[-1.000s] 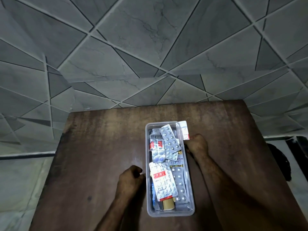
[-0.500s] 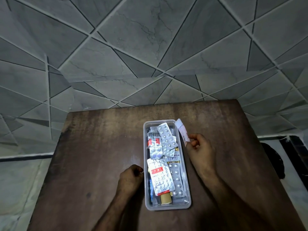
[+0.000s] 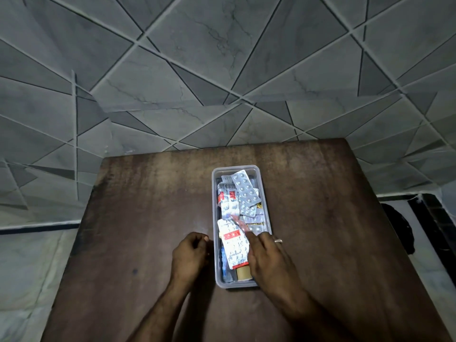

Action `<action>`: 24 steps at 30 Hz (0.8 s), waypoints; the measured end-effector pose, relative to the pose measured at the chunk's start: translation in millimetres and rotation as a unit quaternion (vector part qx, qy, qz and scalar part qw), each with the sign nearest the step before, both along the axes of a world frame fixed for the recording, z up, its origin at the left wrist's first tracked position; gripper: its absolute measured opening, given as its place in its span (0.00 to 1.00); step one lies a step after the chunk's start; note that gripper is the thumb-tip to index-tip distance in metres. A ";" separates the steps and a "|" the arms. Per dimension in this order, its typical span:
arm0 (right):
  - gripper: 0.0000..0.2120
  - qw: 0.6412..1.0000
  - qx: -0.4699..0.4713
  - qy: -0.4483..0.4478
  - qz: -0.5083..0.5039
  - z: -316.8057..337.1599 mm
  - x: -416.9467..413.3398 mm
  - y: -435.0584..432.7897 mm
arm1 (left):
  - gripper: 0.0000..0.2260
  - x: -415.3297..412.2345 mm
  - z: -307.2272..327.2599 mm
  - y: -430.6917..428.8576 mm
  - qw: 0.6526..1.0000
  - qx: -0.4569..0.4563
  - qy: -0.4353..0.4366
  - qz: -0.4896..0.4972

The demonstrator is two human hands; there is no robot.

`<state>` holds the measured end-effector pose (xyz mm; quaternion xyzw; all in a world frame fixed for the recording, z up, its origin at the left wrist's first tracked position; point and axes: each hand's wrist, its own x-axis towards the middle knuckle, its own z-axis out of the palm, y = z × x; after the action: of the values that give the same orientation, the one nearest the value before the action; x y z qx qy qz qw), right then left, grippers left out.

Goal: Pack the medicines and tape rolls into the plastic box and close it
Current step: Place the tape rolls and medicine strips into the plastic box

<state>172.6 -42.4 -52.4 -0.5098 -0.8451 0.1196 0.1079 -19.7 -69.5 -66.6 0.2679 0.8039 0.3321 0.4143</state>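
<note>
Forearms entering from bottom edge of frame, both bare. Left hand (image 3: 190,253) at lower centre, resting on the brown surface (image 3: 138,218) just beside the left wall of the plastic box (image 3: 267,218); fingers curled in loosely, grip narrow, nothing seen in it. Right hand (image 3: 267,260) lower centre-right, reaching over the box's near right part, a ring on one finger; fingertips pinching a small blurred strip (image 3: 238,222), whitish w/ red, angled up-left over the contents. Blur too strong to tell the pinch exactly.

Plastic box clear, long, open, mid-frame on the surface, long axis running away from the viewer. Inside, near end: tan tape roll (image 3: 243,274) partly under the right hand, a blue item along the left wall, unclear what. Above that, red-and-white blister pack (image 3: 233,243). Far end: silver blister pack (image 3: 246,191) tilted on top, another red-marked pack (image 3: 228,198) to its left.

Upper frame: grey tiled wall (image 3: 222,58) w/ diagonal lines behind the surface.
</note>
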 end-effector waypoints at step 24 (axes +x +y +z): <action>0.08 0.998 0.029 0.056 0.009 -4.3 -11.9 -2.5 | 0.11 21.7 16.6 -7.2 0.988 0.010 0.112 -0.105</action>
<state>160.8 -45.0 -56.6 -0.4912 -0.8455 0.1243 0.1688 2.0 -76.7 -50.0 0.3904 0.8091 0.2629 0.3519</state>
